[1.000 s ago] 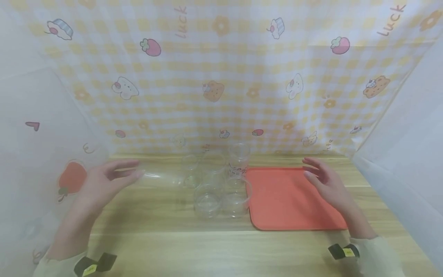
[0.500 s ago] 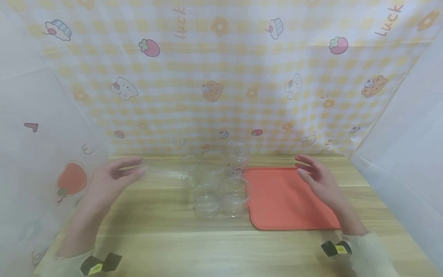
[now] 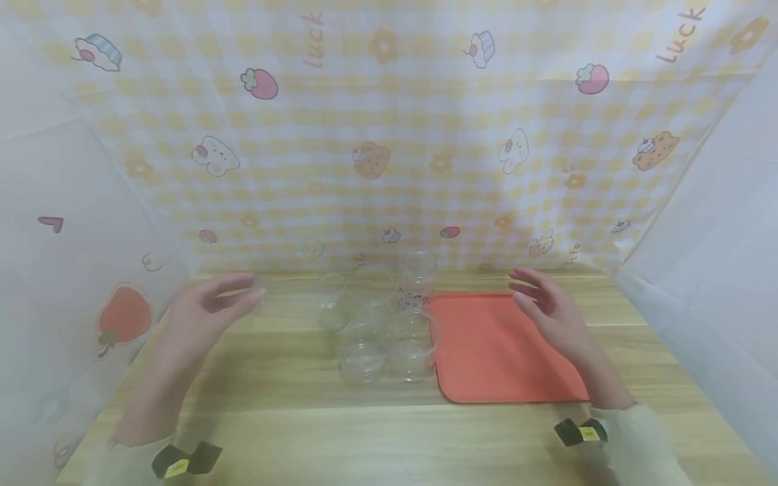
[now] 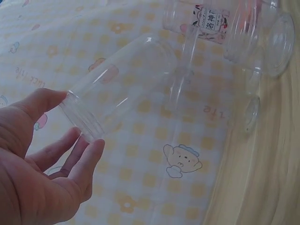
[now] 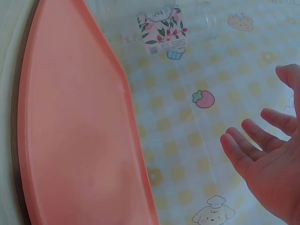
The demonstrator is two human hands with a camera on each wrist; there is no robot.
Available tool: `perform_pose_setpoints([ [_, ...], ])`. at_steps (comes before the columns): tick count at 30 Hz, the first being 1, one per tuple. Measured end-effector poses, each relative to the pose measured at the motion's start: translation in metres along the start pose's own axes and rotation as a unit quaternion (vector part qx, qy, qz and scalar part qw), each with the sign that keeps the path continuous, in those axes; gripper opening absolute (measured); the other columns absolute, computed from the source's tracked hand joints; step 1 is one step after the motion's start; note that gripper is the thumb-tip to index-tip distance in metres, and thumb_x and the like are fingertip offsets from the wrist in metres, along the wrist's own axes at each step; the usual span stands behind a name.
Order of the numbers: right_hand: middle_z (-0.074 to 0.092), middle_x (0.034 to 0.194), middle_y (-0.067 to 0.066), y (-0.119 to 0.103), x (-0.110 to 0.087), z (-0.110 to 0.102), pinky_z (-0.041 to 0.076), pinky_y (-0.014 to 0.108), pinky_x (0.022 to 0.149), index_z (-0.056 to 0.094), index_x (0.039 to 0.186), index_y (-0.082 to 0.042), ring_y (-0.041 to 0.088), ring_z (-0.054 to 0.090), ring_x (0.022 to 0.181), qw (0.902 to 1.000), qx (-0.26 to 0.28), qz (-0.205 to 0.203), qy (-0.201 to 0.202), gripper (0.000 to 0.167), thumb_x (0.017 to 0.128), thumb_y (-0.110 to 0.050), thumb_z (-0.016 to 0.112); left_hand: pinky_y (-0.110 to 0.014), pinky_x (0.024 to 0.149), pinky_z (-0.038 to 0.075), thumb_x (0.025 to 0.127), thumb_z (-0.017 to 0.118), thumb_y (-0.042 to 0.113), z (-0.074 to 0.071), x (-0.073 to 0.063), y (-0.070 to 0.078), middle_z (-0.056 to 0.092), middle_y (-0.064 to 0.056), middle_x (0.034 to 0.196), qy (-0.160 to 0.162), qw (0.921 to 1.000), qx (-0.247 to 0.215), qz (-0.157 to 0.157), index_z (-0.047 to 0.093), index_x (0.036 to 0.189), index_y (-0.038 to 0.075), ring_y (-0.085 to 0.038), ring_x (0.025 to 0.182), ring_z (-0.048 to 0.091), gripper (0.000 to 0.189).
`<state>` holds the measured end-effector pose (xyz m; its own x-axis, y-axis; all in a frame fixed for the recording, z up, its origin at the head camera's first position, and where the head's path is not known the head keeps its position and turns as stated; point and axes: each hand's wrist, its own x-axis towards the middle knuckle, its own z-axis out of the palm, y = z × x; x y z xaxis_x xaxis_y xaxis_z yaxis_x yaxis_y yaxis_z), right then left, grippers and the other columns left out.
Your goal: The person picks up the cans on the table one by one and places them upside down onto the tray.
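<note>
My left hand pinches a clear plastic jar at its ridged neck, thumb on one side and fingertips on the other. The jar lies on its side in the air, its closed end toward the middle; in the head view it is barely visible. A group of several clear containers stands in the centre of the table. Among them is a clear jar with a pink floral label, at the back. My right hand hovers over the orange-red tray, fingers loosely bent and holding nothing.
The tray lies right of the containers, its left edge close against them. A yellow checked cloth with cartoon prints hangs behind the wooden table. White sheets close off both sides.
My left hand has shifted a little to the right with the jar, toward the containers. My right hand has drifted left over the tray. The standing containers stay in place.
</note>
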<state>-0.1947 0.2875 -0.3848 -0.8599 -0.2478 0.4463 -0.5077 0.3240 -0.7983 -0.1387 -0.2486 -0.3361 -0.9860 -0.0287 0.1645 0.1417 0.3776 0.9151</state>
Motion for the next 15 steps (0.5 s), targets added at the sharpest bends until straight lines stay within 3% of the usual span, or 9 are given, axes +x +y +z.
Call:
perform_pose_setpoints([
  [6, 0.054, 0.139, 0.02, 0.0, 0.002, 0.003, 0.05, 0.023, 0.097, 0.048, 0.145, 0.005, 0.038, 0.056, 0.125, 0.9999, 0.013, -0.002, 0.004, 0.045, 0.101, 0.005, 0.058, -0.064, 0.104, 0.04, 0.094, 0.076, 0.032, 0.007, 0.003, 0.003, 0.056, -0.012, 0.144, 0.007, 0.9998, -0.015, -0.014, 0.061, 0.139, 0.006, -0.008, 0.109, 0.064, 0.054],
  [15, 0.055, 0.139, 0.017, -0.001, 0.003, 0.006, 0.05, 0.023, 0.098, 0.048, 0.144, 0.005, 0.036, 0.056, 0.125, 0.9998, 0.021, -0.003, 0.004, 0.045, 0.101, 0.005, 0.058, -0.067, 0.105, 0.038, 0.094, 0.075, 0.035, 0.016, 0.006, 0.002, 0.055, -0.013, 0.144, -0.005, 0.9997, -0.021, -0.008, 0.06, 0.139, 0.008, -0.014, 0.113, 0.063, 0.055],
])
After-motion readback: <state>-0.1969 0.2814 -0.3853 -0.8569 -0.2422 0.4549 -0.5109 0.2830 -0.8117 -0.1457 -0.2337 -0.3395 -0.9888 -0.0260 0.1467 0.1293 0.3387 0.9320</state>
